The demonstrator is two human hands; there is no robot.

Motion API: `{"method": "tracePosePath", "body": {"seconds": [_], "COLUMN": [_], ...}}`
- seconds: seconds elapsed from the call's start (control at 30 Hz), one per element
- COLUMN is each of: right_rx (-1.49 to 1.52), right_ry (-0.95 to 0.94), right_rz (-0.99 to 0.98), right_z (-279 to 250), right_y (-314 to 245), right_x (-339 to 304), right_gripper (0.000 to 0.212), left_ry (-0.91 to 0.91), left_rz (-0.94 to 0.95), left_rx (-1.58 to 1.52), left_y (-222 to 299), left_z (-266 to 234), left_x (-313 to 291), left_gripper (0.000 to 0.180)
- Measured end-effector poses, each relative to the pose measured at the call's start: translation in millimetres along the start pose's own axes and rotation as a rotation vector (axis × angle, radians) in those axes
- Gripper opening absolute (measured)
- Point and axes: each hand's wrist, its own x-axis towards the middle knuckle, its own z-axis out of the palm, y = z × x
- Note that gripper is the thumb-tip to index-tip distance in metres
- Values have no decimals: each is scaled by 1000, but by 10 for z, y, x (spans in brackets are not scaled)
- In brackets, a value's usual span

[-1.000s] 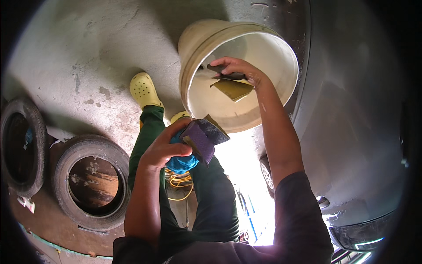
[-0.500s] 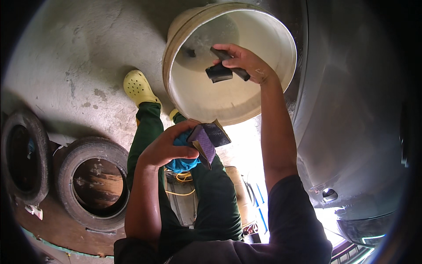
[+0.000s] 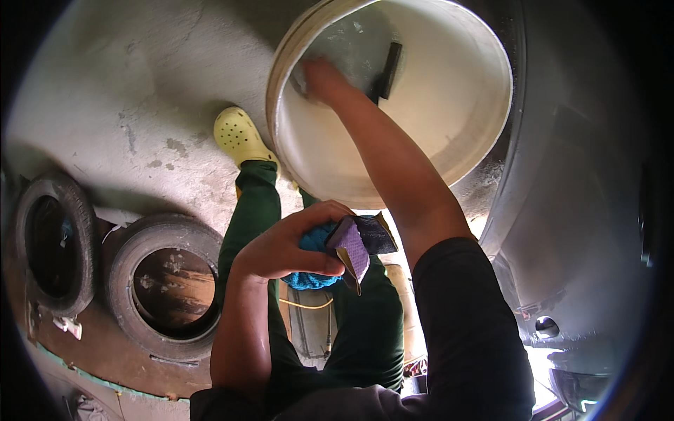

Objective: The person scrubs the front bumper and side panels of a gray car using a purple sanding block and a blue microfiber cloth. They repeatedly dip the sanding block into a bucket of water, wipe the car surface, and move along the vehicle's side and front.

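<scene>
My left hand [image 3: 298, 242] is closed around a bunched blue cloth [image 3: 312, 281] and a bent piece of what looks like sandpaper [image 3: 351, 245], with a purple face and a dark face. Beyond it stands a large off-white bucket [image 3: 449, 151] with cloudy water inside. My right hand [image 3: 326, 83] reaches down into the bucket at its left side. Its fingers are blurred and partly hidden in the water, so what they hold does not show. A black bar-shaped block [image 3: 390, 70] lies in the bucket to the right of that hand.
A grey car body panel [image 3: 583, 210] rises close on the right. Two tires [image 3: 165, 284] [image 3: 56, 245] lie at the left on a brown board [image 3: 105, 354]. My foot in a yellow clog [image 3: 242, 137] stands left of the bucket on the concrete floor [image 3: 140, 84].
My right hand has let go of the black pieces it held above the bucket and moved left, down into the water. My left hand keeps its hold; the view has shifted slightly.
</scene>
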Motion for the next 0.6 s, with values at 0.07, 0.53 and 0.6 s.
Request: {"method": "tracePosePath", "body": {"seconds": [0.07, 0.53, 0.6], "right_rx": [45, 1077, 1134], "right_ry": [-31, 49, 130], "right_rz": [12, 544, 517], "right_z": [61, -1780, -2008], "right_y": [20, -677, -1023], "right_x": [-109, -2023, -2271], "right_gripper": [30, 22, 24], "left_ry": [6, 256, 295], "left_rz": [1, 140, 179], "left_rx": [-50, 45, 91], "left_y": [28, 76, 188], "left_z": [-73, 291, 472], "left_x": [-60, -373, -593], "left_gripper": [66, 70, 66]}}
